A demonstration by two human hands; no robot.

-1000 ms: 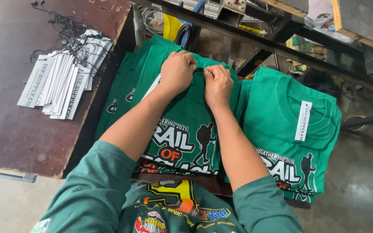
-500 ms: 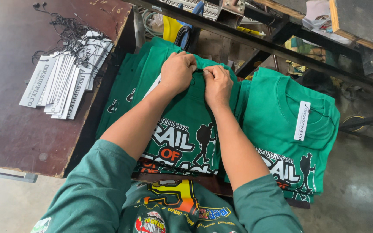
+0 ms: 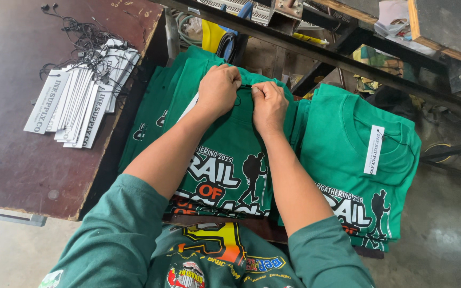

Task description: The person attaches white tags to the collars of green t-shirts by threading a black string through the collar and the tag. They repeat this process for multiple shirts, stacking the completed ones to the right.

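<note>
Workbench (image 3: pixel 22 176): dark brown top, sitting just left of the middle shirt stack, everything else is placed off that stack
Middle shirt stack (image 3: pixel 230 154): folded green tees with a hiker print, top one face up with its collar at the far end, both hands on it
Right shirt stack (image 3: pixel 358 160): same green tees, butted up against the middle stack's right side, top one already has a white hang tag (image 3: pixel 374 149) at the collar
Loose tags (image 3: pixel 81 98): fanned pile of white card tags on the bench, left of the middle stack, black strings tangled at their far end
Left hand (image 3: pixel 219 90): curled tight at the collar of the top shirt, looks like it's pinching something thin and black
Right hand (image 3: pixel 268 104): right next to it, fingertips nipped on the same spot; can't tell exactly what's in there
Risk, imo: that thin string could slip out of the pinch or snag the collar knit if tugged, and leaning on the stack might skew the fold
</note>
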